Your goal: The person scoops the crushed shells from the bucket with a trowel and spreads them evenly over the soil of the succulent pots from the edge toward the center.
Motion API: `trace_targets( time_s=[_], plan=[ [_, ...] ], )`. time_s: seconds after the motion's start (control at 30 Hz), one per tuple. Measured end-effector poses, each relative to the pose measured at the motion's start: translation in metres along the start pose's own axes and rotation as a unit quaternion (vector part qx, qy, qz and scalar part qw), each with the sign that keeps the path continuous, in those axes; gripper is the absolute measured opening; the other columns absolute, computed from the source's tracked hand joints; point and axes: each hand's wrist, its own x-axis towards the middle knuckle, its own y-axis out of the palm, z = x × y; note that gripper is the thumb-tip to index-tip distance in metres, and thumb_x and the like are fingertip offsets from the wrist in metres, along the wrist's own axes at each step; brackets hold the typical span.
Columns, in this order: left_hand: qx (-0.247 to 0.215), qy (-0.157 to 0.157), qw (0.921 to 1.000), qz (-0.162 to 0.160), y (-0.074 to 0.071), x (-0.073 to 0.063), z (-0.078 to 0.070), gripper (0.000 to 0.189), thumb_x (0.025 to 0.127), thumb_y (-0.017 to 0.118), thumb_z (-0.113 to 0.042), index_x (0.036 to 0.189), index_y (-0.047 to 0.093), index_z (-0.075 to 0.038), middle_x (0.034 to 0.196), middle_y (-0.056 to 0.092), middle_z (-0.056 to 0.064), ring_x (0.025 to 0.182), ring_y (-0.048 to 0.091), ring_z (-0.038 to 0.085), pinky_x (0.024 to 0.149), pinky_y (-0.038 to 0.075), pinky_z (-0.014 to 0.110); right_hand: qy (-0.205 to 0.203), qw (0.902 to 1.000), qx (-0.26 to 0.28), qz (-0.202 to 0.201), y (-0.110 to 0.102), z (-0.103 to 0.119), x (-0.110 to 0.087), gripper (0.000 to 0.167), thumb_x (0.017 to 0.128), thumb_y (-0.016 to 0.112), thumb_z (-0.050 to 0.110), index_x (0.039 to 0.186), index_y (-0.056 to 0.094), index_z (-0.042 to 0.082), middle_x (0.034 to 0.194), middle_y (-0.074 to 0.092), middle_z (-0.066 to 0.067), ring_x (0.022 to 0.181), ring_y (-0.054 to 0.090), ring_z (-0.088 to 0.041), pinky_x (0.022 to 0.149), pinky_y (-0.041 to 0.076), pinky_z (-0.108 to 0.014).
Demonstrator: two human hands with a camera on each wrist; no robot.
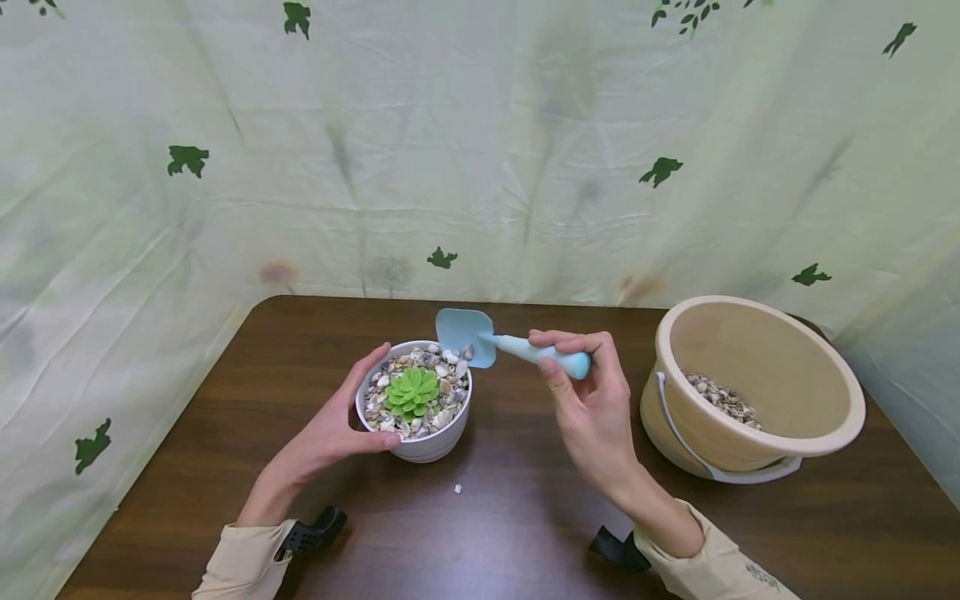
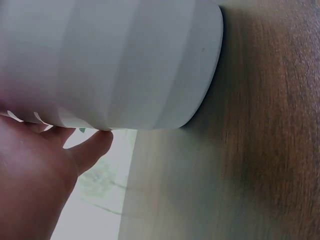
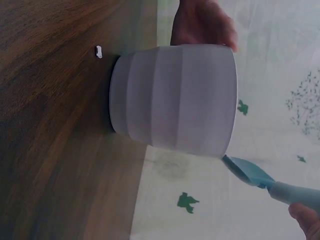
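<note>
A white ridged flower pot (image 1: 431, 450) stands on the table, filled with small pebbles and shells (image 1: 442, 412) around a green succulent (image 1: 412, 392). My left hand (image 1: 337, 425) grips the pot from its left side, thumb on the near rim and fingers round the far side. In my right hand (image 1: 592, 408), finger and thumb hold a light blue toy shovel (image 1: 532, 350) by its handle. The shovel's blade (image 3: 248, 170) is right at the pot's rim in the right wrist view, and a few pebbles lie on the blade's near edge.
A large beige bucket (image 1: 675, 425) with a grey handle (image 1: 757, 477) stands at the right, pebbles (image 1: 723, 400) lying in it. One small white pebble (image 1: 458, 489) is on the brown table (image 1: 480, 542) in front of the pot. Behind hangs a leaf-patterned cloth (image 1: 480, 150).
</note>
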Motion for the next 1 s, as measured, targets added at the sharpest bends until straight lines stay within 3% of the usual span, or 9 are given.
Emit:
trace_targets(
  time_s=[0.13, 0.43, 0.8, 1.0],
  plan=[
    [0.002, 0.000, 1.0000, 0.000, 0.000, 0.000, 0.000, 0.102, 0.075, 0.081, -0.013, 0.157, 0.021, -0.023, 0.156, 0.021, 0.004, 0.136, 0.026, 0.028, 0.102, 0.032, 0.039, 0.003, 0.9999, 0.011, 0.002, 0.001, -0.003, 0.000, 0.019, 0.092, 0.057, -0.013, 0.104, 0.043, -0.011, 0.116, 0.063, -0.021, 0.116, 0.058, -0.037, 0.097, 0.046, -0.039],
    [0.001, -0.003, 1.0000, 0.002, 0.000, 0.000, 0.000, 0.102, 0.076, 0.081, -0.015, 0.157, 0.020, -0.024, 0.157, 0.019, 0.005, 0.137, 0.025, 0.030, 0.103, 0.028, 0.054, 0.003, 0.9994, 0.034, 0.010, 0.005, -0.010, -0.001, 0.017, 0.093, 0.056, -0.012, 0.104, 0.043, -0.011, 0.116, 0.062, -0.024, 0.119, 0.056, -0.040, 0.100, 0.043, -0.041],
    [-0.004, -0.004, 1.0000, 0.006, 0.000, 0.000, -0.001, 0.102, 0.076, 0.081, -0.015, 0.157, 0.019, -0.024, 0.156, 0.019, 0.006, 0.136, 0.026, 0.031, 0.102, 0.032, 0.053, -0.006, 0.9985, 0.054, -0.001, 0.007, -0.018, 0.001, 0.017, 0.093, 0.055, -0.012, 0.103, 0.041, -0.013, 0.116, 0.061, -0.027, 0.118, 0.056, -0.041, 0.099, 0.044, -0.042],
    [-0.007, -0.005, 0.9999, 0.007, 0.000, 0.000, -0.001, 0.102, 0.076, 0.080, -0.015, 0.157, 0.019, -0.025, 0.156, 0.019, 0.006, 0.136, 0.026, 0.032, 0.102, 0.032, 0.054, 0.011, 0.9967, 0.078, -0.017, 0.006, -0.021, 0.003, 0.019, 0.094, 0.055, -0.010, 0.106, 0.040, -0.013, 0.117, 0.060, -0.027, 0.118, 0.056, -0.041, 0.094, 0.047, -0.044]
  ],
)
